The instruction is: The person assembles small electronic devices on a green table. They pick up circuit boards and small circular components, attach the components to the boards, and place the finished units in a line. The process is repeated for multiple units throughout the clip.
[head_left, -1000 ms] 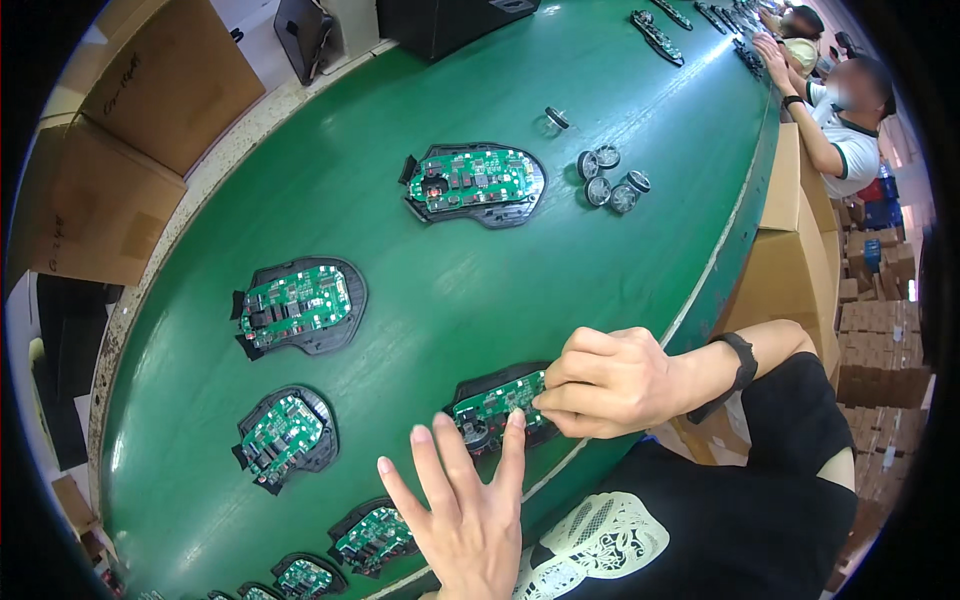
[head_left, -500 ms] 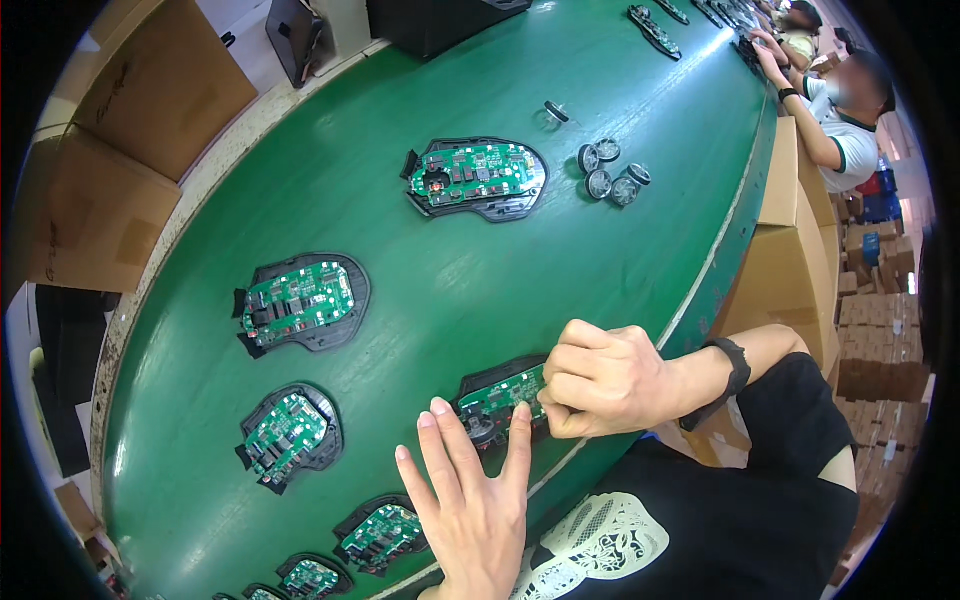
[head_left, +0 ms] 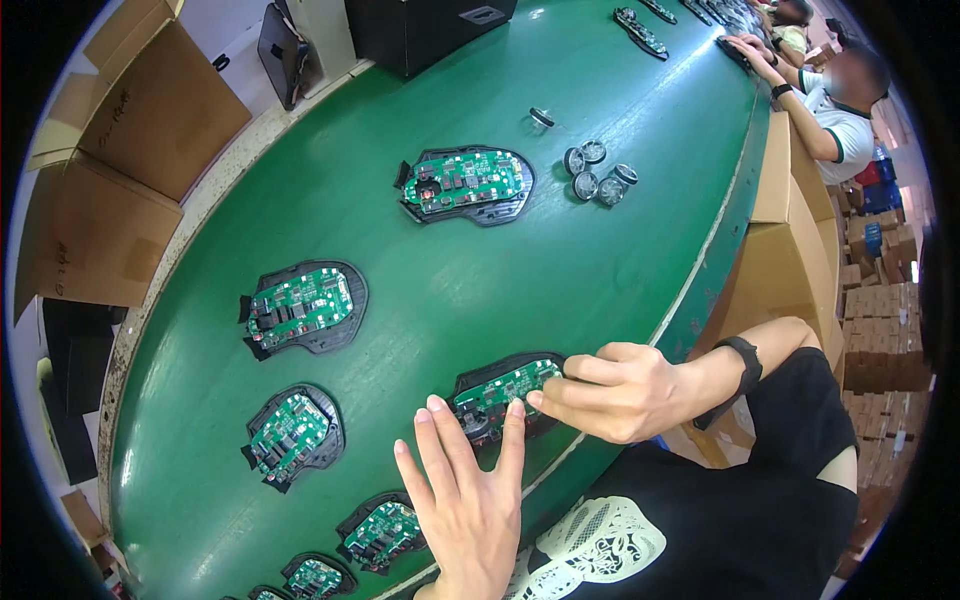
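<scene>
In front of me at the belt's near edge lies an open mouse base [head_left: 490, 380] with a green circuit board and a dark scroll wheel at its left end. My left hand [head_left: 465, 490] is open, fingers spread, its fingertips on the left end and near side of this base. My right hand [head_left: 625, 395] is over the right end of the board. Its fingers have come apart, with the thumb and index tips close to the board and nothing visible between them. Part of the base's right end is hidden behind this hand.
More mouse bases with boards [head_left: 468, 185] [head_left: 307, 305] [head_left: 295, 435] [head_left: 385, 530] lie on the green belt [head_left: 420, 290]. Several loose scroll wheels [head_left: 585, 185] sit towards the far right. Cardboard boxes [head_left: 100, 230] stand left; another carton [head_left: 770, 270] is at right, near a co-worker [head_left: 840, 120].
My right hand has loosened from a closed pinch at the board and drawn slightly right, uncovering more of the base. My left hand stays almost where it was.
</scene>
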Demonstrator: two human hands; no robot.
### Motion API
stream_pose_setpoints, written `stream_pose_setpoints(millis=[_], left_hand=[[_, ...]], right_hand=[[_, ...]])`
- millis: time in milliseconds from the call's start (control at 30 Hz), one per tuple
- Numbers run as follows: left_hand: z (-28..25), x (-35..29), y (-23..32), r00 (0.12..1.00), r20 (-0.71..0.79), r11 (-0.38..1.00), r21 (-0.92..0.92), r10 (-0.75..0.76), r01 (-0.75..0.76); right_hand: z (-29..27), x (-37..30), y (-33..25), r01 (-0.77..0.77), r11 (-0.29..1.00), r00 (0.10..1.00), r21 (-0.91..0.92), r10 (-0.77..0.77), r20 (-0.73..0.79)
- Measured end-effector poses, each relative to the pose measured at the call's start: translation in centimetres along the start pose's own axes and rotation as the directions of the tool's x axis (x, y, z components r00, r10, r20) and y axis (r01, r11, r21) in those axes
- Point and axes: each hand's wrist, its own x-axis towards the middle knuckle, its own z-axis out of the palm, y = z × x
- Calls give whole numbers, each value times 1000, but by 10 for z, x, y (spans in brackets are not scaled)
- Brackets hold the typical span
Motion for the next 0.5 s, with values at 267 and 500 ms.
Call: stream_pose_setpoints(millis=[267, 500], left_hand=[[1, 5, -6, 999, -41, 999, 34, 19, -18], [-34, 26, -36, 993, -101, 940, -329, 57, -88]], right_hand=[[-6, 2, 7, -93, 987, 993, 127, 83, 87], [26, -1, 18, -130, 930, 990, 343, 101, 102]])
